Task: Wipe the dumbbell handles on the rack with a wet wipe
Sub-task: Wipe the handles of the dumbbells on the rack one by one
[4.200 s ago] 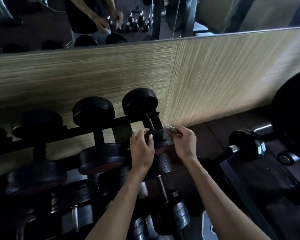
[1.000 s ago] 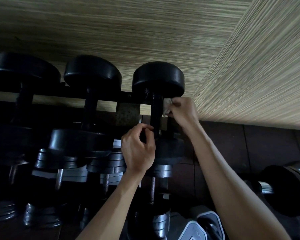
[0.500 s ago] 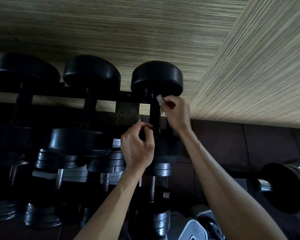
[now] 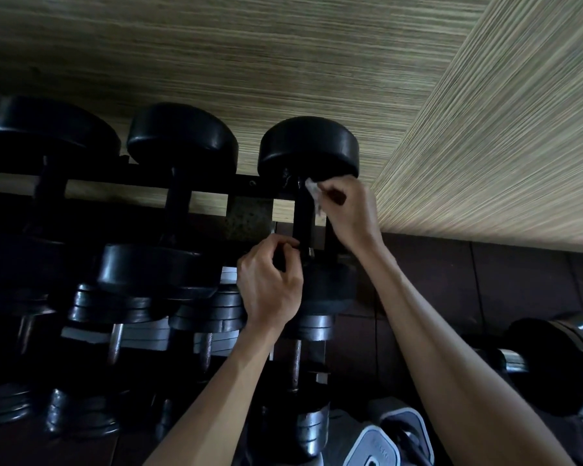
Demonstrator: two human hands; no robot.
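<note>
While right hand [image 4: 349,210] pinches wipe [image 4: 313,193] at handle [image 4: 303,213] top | left hand [image 4: 270,287] grips below (same handle)

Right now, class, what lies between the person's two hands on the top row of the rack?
In the head view, the black dumbbell handle runs between them: the left hand grips its lower end, and the right hand holds the wet wipe against its top.

No readable text, labels, brands or numbers anywhere. The black dumbbell [image 4: 308,148] heads on the rack [image 4: 216,185] show no weight markings from this angle. The grey-and-white object [image 4: 381,445] at the bottom edge has faint marks, too dark and small to read.
</note>
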